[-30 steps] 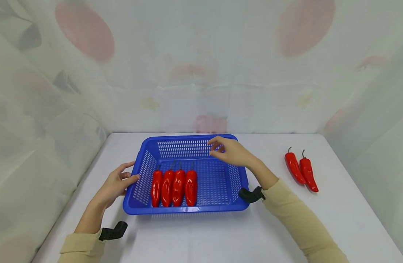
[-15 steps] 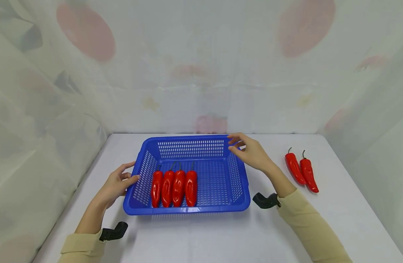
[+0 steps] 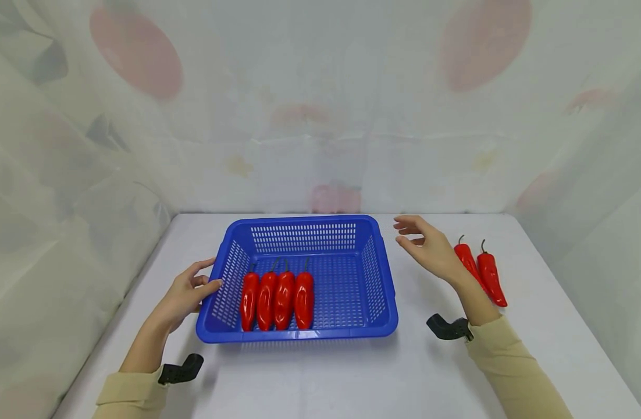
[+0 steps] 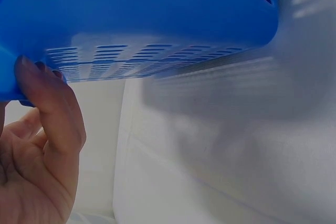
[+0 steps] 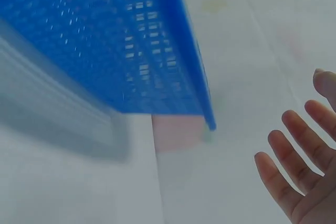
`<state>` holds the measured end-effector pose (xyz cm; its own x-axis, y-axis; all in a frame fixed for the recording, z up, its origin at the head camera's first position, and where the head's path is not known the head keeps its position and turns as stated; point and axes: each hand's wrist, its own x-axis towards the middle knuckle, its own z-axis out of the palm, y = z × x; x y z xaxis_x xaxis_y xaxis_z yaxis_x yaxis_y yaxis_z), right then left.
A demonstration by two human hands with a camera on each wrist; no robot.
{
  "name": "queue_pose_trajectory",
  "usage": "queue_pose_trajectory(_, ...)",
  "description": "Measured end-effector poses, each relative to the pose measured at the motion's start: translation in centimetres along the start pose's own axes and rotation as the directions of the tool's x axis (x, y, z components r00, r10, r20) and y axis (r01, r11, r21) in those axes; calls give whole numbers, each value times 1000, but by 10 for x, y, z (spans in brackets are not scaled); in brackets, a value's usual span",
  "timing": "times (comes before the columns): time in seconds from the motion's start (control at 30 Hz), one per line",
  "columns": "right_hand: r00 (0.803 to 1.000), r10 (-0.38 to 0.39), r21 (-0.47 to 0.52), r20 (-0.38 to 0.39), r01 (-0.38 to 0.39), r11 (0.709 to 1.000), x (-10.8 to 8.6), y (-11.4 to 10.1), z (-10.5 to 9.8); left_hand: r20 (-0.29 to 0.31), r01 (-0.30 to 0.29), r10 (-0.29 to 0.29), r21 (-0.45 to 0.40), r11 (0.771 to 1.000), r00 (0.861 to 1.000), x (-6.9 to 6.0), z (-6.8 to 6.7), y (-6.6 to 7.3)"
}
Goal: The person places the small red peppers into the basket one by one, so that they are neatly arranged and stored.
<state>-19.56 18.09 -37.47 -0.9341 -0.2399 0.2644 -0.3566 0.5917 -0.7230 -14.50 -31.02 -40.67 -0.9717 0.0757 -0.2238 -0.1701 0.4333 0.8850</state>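
A blue plastic basket (image 3: 299, 334) with slotted walls stands mid-table in the head view. Inside, toward its left, several glossy red chili peppers (image 3: 284, 299) lie side by side, stems pointing away. My left hand (image 3: 184, 297) grips the basket's left rim, thumb on top; the left wrist view shows its fingers (image 4: 58, 108) against the rim from below. My right hand (image 3: 430, 249) hovers right of the basket, fingers spread and holding nothing. Beyond it at the right lie two more chili peppers (image 3: 491, 280), the nearer one partly hidden behind my right hand and wrist.
The white table (image 3: 320, 378) runs to fabric walls at the back and both sides. A black wrist camera (image 3: 448, 327) sticks out from the right sleeve, and another black camera (image 3: 181, 369) from the left sleeve.
My right hand has moved right, from over the basket past its right rim toward the two peppers on the table, its fingers spreading. My left hand stays on the rim.
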Motion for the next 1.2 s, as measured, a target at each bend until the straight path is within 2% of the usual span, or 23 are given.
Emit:
queue_pose_trajectory(0.3,993,27,-7,-117,-28,1000,-18,34,-16,-2,3,-3,3,1000,1000,0,1,1)
queue_pose_trajectory(0.6,973,112,-82,-204,-131,988,-35,60,-32,-5,7,-7,5,1000,1000,0,0,1)
queue_pose_trajectory(0.9,954,195,-99,-226,-221,970,-48,75,-41,-2,7,-7,0,1000,1000,0,0,2)
queue_pose_trajectory(1.2,937,291,-150,-194,-321,935,-58,91,-44,-1,10,-10,-1,1000,1000,0,0,1)
